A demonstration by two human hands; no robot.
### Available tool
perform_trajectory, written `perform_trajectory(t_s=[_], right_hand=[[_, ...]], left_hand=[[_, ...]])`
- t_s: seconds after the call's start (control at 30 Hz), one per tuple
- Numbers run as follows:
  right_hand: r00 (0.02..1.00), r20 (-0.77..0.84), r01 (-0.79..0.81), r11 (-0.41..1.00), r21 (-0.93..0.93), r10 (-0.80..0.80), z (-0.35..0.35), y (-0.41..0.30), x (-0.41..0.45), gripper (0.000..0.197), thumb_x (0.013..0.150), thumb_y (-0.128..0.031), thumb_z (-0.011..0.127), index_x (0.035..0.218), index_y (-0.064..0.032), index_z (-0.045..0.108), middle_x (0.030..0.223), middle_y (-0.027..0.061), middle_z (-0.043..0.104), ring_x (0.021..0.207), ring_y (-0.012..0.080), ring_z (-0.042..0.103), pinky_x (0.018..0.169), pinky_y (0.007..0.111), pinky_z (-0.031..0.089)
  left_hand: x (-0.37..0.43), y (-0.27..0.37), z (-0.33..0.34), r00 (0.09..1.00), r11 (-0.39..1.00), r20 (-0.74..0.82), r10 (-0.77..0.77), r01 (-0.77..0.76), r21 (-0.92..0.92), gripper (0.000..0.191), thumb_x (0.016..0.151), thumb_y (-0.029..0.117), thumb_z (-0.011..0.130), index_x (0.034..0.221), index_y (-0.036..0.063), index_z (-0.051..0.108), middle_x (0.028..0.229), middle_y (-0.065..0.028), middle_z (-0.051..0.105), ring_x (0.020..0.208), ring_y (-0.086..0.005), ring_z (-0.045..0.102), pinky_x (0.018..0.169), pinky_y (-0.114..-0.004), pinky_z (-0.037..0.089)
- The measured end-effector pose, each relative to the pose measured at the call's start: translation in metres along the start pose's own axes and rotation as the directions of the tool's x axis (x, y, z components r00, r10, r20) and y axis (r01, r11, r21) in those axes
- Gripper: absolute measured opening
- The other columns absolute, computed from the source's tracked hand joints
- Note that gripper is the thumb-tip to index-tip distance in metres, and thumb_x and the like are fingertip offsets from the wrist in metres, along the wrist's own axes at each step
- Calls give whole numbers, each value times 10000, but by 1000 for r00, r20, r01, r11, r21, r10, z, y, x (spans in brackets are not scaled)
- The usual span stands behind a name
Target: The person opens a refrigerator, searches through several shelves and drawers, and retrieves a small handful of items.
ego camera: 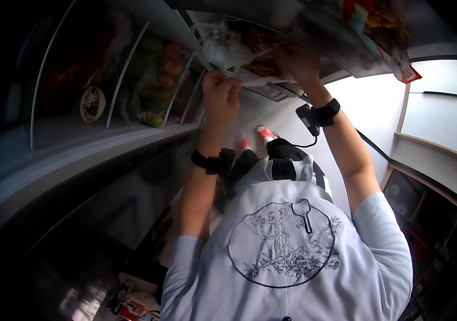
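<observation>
Before me is an open refrigerator, with its shelves on the left and its door at the upper right. My left hand [222, 96] has its fingers curled at the pale edge of a translucent plastic bag [252, 80] and seems to pinch it. Yellow-brown food [262, 69] shows dimly in or behind that plastic. My right hand [302, 64] reaches into the shadow beside this food, under the door bin. Its fingers are too dark to make out, so I cannot tell what they hold. A crumpled clear bag [222, 46] lies just beyond my left hand.
A patterned bowl of food [92, 104] stands on a refrigerator shelf. Next to it are bagged green and orange produce [164, 68]. The door bin [356, 64] juts out, with snack packets [389, 36] overhanging its edge. White drawers [445, 108] stand at the right.
</observation>
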State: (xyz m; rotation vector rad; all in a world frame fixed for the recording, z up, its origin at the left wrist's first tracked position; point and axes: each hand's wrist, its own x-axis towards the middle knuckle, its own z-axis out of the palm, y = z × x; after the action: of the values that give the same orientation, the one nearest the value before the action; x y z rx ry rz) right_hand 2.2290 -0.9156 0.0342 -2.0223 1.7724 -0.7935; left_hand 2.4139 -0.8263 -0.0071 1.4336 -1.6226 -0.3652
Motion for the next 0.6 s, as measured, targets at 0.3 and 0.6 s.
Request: perform_trajectory(t_s=[0.3, 0.6], right_hand=[[888, -255, 361, 924, -126, -382, 7, -20, -53, 152, 730, -51, 554, 878, -24, 566, 809, 167, 567, 727, 319, 570, 593, 360, 472], [872, 354, 398, 911, -106, -339, 47, 23, -27, 269, 690, -5, 479, 927, -39, 602, 848, 150, 602, 793, 290, 580, 648, 384, 462]], left_hand=[[4, -2, 6, 996, 997, -61, 61, -64, -52, 121, 684, 13, 631, 785, 75, 609, 873, -104, 438, 794, -248, 470, 619, -307, 418], [-8, 1, 13, 998, 999, 55, 15, -12, -46, 130, 694, -16, 591, 789, 73, 601, 896, -111, 457, 761, -251, 528, 620, -314, 453]])
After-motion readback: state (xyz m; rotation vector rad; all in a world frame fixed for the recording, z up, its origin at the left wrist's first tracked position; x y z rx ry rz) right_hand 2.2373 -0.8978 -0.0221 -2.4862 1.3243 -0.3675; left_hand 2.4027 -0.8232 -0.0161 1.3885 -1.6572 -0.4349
